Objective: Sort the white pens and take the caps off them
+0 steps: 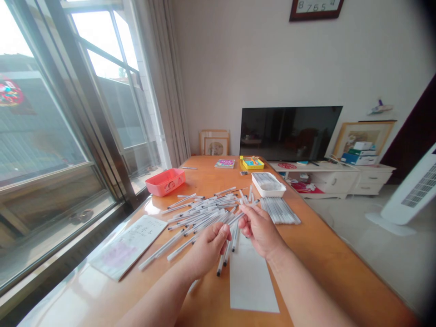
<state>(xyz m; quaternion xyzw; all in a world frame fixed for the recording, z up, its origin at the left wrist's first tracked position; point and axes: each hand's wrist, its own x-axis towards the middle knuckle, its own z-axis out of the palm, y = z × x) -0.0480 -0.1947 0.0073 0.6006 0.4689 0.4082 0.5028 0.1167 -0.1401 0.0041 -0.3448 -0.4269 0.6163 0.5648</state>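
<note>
The printed sheet (129,245) left of the pen pile (200,213) is too blurred to read. Just short of the pile, the left hand (206,247) clasps a bundle of pens (223,261), dark tips hanging below the fingers; their count is unclear. Right of it, the right hand (260,229) pinches a loose pen (250,205), its fingertips curled out of sight.

Pink tray (165,181): left of centre, on the wooden table (327,263). Yellow box (252,162) and colourful booklet (225,163): far table end, centre. Printed sheet (129,245): lower left. Television (289,132): centre right, above a white cabinet (340,179). Framed picture (215,143): beside the curtain (170,91). Window (51,113): left. Clock (315,8): top edge. White fan (413,190): right edge.
</note>
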